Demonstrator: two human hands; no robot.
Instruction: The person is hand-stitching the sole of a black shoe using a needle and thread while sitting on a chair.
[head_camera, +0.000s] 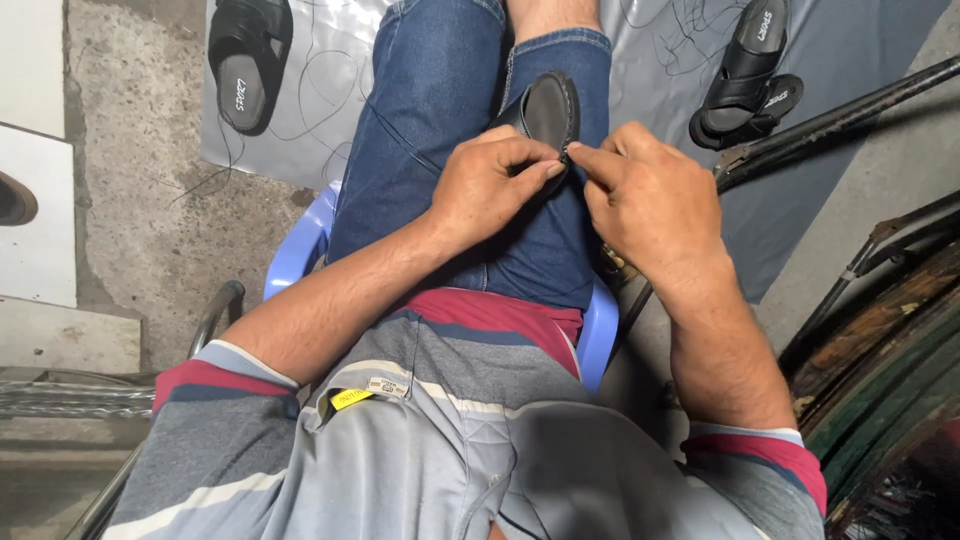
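Your left hand (495, 185) grips a black shoe piece (548, 110) on your lap at upper centre, stitched edge facing right; your right hand (650, 200) pinches closed at that edge. Your knees hem it in; grey sheet (850, 60) lies open beyond. Three black sandals: one (248, 62) upper left, two stacked (752, 75) upper right.

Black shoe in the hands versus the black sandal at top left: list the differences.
The black shoe is closed, with a stitched rim; the black sandal is open with a broad strap. The shoe rests on the knee, pinched by the left hand and right hand; the sandal lies untouched on the grey sheet. Both are black.
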